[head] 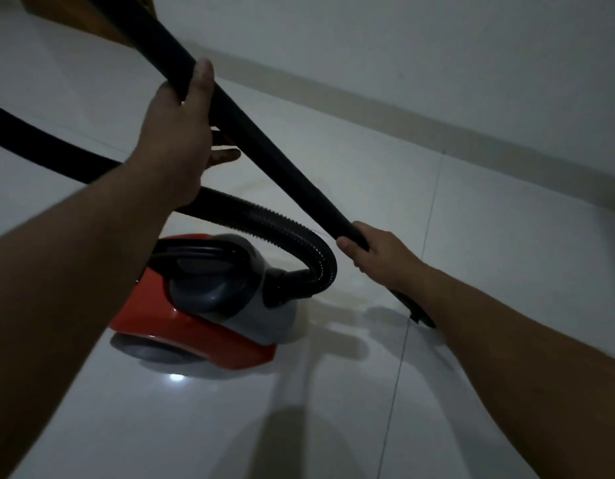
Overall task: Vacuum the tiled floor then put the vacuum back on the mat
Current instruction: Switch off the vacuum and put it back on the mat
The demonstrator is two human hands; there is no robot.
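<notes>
both hands are holding the black wand [264, 157]: left hand [181, 133] is wrapping it high up, right hand [378, 254] is gripping low. the red vacuum [202, 305] is sitting on the tiled floor [333, 409]; no mat is showing, so putting it back seems left.

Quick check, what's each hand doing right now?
Left hand: closed around the black vacuum tube, high up.
Right hand: closed around the same tube, lower down near its end.
</notes>
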